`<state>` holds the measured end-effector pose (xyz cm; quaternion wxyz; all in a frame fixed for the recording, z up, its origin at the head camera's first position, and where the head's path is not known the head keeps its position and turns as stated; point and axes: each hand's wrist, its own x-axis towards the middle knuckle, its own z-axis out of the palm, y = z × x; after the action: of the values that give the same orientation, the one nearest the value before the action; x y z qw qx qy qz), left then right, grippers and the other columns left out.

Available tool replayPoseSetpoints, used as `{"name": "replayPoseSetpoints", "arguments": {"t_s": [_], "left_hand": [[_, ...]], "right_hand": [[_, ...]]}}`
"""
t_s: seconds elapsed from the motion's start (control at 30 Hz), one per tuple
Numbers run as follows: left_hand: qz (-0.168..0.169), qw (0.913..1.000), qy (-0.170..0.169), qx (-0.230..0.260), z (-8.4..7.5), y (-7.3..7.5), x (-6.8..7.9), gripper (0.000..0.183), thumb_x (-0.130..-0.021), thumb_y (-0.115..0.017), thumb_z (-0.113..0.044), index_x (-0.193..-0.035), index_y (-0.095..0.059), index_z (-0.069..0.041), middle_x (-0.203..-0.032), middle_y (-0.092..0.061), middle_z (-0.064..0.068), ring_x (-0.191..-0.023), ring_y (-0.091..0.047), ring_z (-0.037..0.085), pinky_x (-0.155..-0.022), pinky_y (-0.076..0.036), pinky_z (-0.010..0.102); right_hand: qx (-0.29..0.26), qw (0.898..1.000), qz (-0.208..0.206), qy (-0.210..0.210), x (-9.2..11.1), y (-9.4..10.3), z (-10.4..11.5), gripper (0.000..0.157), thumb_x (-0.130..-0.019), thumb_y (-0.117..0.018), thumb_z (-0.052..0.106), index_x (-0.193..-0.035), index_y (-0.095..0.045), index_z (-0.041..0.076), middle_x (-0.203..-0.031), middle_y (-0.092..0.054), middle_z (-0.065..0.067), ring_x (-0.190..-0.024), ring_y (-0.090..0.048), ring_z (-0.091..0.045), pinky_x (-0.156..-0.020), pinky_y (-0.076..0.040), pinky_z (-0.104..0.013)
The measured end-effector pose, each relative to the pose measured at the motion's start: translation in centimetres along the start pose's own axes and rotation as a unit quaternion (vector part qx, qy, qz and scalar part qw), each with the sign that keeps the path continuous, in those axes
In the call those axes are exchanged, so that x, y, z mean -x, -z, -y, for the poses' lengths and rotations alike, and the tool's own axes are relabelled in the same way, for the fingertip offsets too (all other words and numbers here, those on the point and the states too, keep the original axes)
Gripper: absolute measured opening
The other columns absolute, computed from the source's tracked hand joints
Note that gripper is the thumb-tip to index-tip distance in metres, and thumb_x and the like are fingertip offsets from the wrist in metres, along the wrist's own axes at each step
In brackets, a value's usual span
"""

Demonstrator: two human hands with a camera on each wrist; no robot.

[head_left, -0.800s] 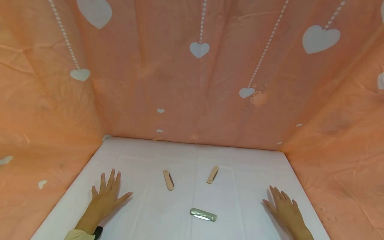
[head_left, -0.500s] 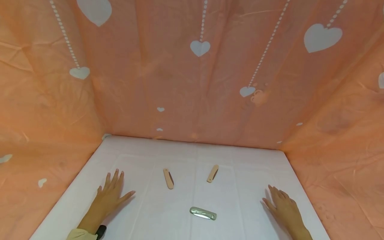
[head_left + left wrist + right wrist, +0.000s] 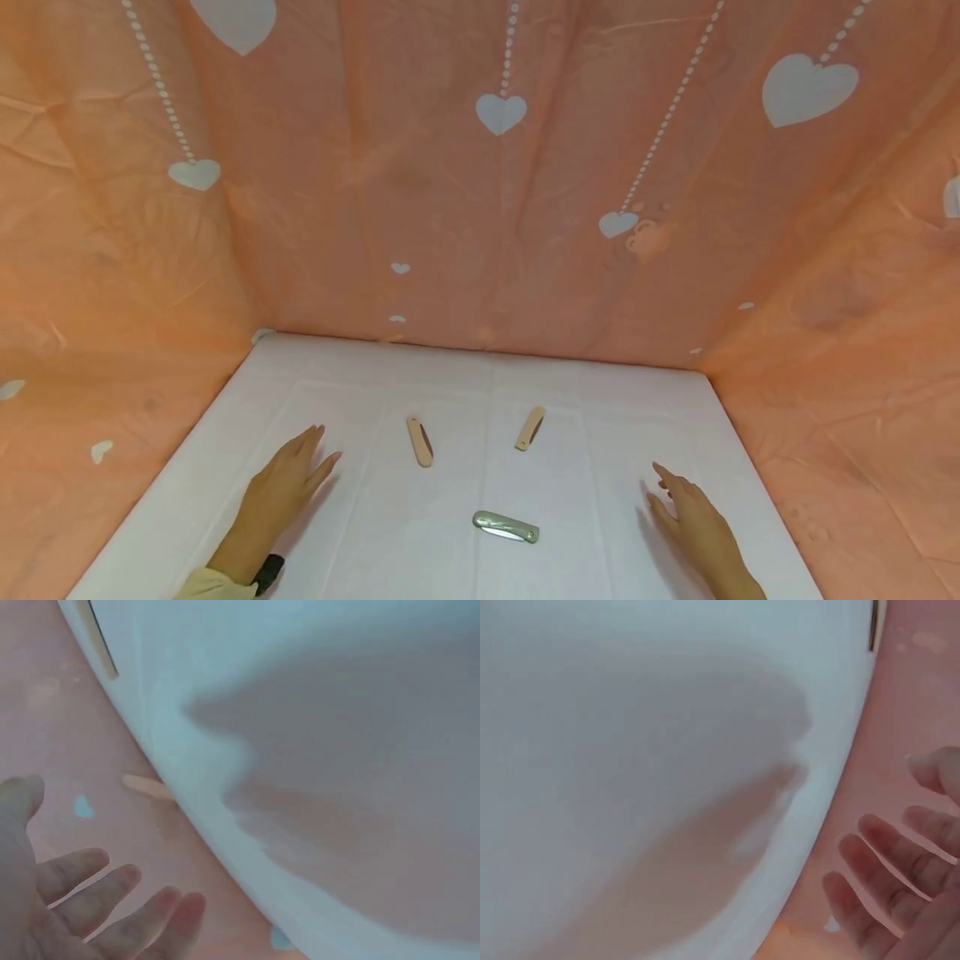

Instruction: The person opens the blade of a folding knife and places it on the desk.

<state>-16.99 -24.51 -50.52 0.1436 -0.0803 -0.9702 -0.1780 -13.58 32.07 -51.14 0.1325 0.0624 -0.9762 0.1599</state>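
Observation:
Three folding pocket knives lie on a white-covered table, blades folded along their handles. One tan-handled knife [image 3: 420, 442] is left of centre, and a second tan knife [image 3: 529, 428] lies to its right. Closer to the front is a green knife [image 3: 506, 527] with a bright strip of blade showing. My left hand [image 3: 281, 492] hovers left of the knives, thumb apart from the fingers, holding nothing. On the far side, my right hand [image 3: 697, 525] is also bare, over its own shadow. Both wrist views show loosely bent fingers; the left one includes a knife's tan end [image 3: 99, 641].
An orange cloth [image 3: 435, 208] with white hearts hangs behind the table [image 3: 585, 400] and along both sides. A dark band [image 3: 268, 573] circles the left wrist below a pale sleeve [image 3: 217, 586].
Both hands have lifted and moved inward, the left to the right and the right slightly left. The left hand's spread fingers have drawn together as it turned. The knives stay put; the view tilts slightly.

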Motion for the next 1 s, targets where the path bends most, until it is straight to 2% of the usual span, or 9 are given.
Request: {"name": "replayPoseSetpoints", "arguments": {"t_s": [0.2,0.33,0.5,0.67,0.83,1.0], "left_hand": [[-0.056,0.9979,-0.033,0.003,-2.0,0.4,-0.3,0.047,-0.084,-0.057,-0.038,-0.114,-0.054,-0.002,-0.109,-0.056,0.015,-0.096,-0.053,0.033,-0.07,-0.047,0.047],[-0.061,0.9967,-0.052,0.012,-3.2,0.3,-0.5,0.042,-0.082,-0.061,-0.036,-0.11,-0.058,-0.005,-0.107,-0.057,0.01,-0.094,-0.054,0.029,-0.07,-0.049,0.043],[-0.034,0.9962,-0.056,0.057,-4.9,0.1,-0.8,0.038,-0.083,-0.059,-0.038,-0.11,-0.059,-0.01,-0.107,-0.057,0.004,-0.098,-0.053,0.023,-0.077,-0.047,0.041],[-0.013,0.9935,-0.054,0.099,-6.9,-0.2,-1.3,0.036,-0.083,-0.058,-0.039,-0.11,-0.06,-0.015,-0.106,-0.058,-0.001,-0.097,-0.054,0.018,-0.079,-0.046,0.037],[0.003,0.9911,-0.065,0.116,-8.7,-1.1,-1.5,0.032,-0.081,-0.064,-0.032,-0.109,-0.061,-0.016,-0.104,-0.058,-0.004,-0.096,-0.054,0.014,-0.079,-0.046,0.034],[0.03,0.9855,-0.088,0.142,-10.4,-2.2,-1.4,0.028,-0.079,-0.067,-0.025,-0.105,-0.062,-0.016,-0.102,-0.058,-0.006,-0.099,-0.053,0.015,-0.083,-0.045,0.034]], "right_hand": [[-0.04,0.999,0.008,-0.016,0.3,0.0,1.9,0.044,-0.083,-0.061,0.023,-0.124,-0.05,0.011,-0.091,-0.059,0.002,-0.079,-0.057,-0.015,-0.065,-0.046,-0.036],[-0.066,0.998,0.005,-0.018,0.4,-0.2,3.3,0.041,-0.082,-0.063,0.019,-0.12,-0.054,0.009,-0.086,-0.058,0.005,-0.074,-0.056,-0.009,-0.064,-0.047,-0.03],[-0.13,0.99,0.025,-0.046,0.8,-0.3,5.2,0.028,-0.081,-0.064,0.016,-0.107,-0.062,0.007,-0.075,-0.056,0.01,-0.065,-0.053,-0.001,-0.061,-0.047,-0.022],[-0.177,0.981,0.052,-0.067,1.2,-0.2,6.6,0.015,-0.082,-0.064,0.013,-0.096,-0.065,0.008,-0.07,-0.06,0.008,-0.063,-0.053,0.0,-0.061,-0.047,-0.02],[-0.198,0.976,0.071,-0.057,1.3,-0.6,7.3,0.014,-0.083,-0.062,0.015,-0.093,-0.064,0.007,-0.066,-0.059,0.008,-0.058,-0.053,-0.002,-0.057,-0.045,-0.019],[-0.24,0.963,0.112,-0.057,1.6,-1.5,8.0,0.019,-0.084,-0.061,0.02,-0.094,-0.062,0.004,-0.066,-0.06,0.005,-0.054,-0.056,-0.005,-0.055,-0.045,-0.019]]}}
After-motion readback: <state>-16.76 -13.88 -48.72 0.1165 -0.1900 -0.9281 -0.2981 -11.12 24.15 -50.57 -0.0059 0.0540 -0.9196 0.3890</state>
